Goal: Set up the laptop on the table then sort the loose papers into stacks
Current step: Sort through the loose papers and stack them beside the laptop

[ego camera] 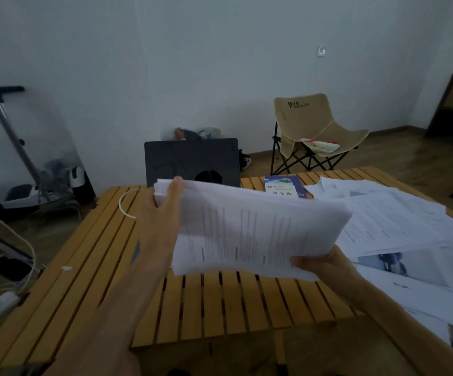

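I hold a thick stack of printed papers (252, 232) above the slatted wooden table (89, 267). My left hand (163, 213) grips its far left corner with the thumb on top. My right hand (320, 264) pinches its near right corner. Behind the stack stands the open laptop (190, 158) with its dark screen facing me; the papers hide its lower part. Loose papers (399, 221) lie spread over the right side of the table, some with photos on them.
A blue booklet (285, 185) lies at the table's far edge beside the laptop. A white cable loop (123, 204) rests on the left slats. A beige folding chair (312, 131) stands behind the table. A stand and power strip (0, 297) sit at the left.
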`<state>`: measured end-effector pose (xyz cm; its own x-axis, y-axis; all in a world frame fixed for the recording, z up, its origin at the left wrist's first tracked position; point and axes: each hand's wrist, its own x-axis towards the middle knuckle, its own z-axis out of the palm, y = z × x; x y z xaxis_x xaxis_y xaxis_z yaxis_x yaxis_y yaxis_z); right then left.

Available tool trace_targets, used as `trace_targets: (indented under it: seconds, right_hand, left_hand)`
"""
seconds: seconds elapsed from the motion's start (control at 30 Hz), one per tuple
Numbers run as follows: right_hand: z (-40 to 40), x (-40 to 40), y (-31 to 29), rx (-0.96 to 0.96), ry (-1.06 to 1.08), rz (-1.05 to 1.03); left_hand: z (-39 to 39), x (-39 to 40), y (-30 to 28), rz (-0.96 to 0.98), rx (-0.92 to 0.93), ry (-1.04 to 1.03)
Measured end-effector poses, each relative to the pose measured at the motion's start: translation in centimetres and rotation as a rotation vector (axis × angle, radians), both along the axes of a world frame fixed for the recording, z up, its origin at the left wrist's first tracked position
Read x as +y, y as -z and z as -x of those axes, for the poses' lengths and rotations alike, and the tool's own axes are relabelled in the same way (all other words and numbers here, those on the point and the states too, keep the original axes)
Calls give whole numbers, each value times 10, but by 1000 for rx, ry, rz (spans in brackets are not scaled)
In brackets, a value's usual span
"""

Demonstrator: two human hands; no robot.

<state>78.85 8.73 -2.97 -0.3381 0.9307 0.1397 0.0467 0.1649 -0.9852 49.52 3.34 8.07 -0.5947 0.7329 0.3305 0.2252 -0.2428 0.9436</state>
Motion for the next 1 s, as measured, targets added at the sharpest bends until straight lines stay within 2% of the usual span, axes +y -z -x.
trace_targets:
  seconds: [0.2, 0.3, 0.37, 0.5, 0.63, 0.73, 0.83, 1.0]
  right_hand:
    - [7, -3, 19, -45, -39, 37]
    - [10, -3, 17, -47, -13, -11]
    - [10, -1, 17, 2, -2, -40]
    - [9, 1, 24, -6, -90, -33]
    - [8, 5, 31, -9, 1, 27]
    - [5, 8, 31, -28, 39, 64]
    - [0, 7, 23, 2, 16, 150]
    - [-8, 7, 17, 14, -57, 235]
  left_hand:
    - [2, 2, 26, 32, -1, -43]
    - [3, 6, 16, -10, -15, -102]
    - [2, 10, 8, -5, 42, -157]
    - [1, 13, 10, 51, 76, -174]
    - [4, 24, 13, 25, 50, -116]
    - [11, 33, 15, 21, 59, 4]
    - [19, 29, 12, -5, 148, 151]
    - [36, 30, 6, 108, 328, 295]
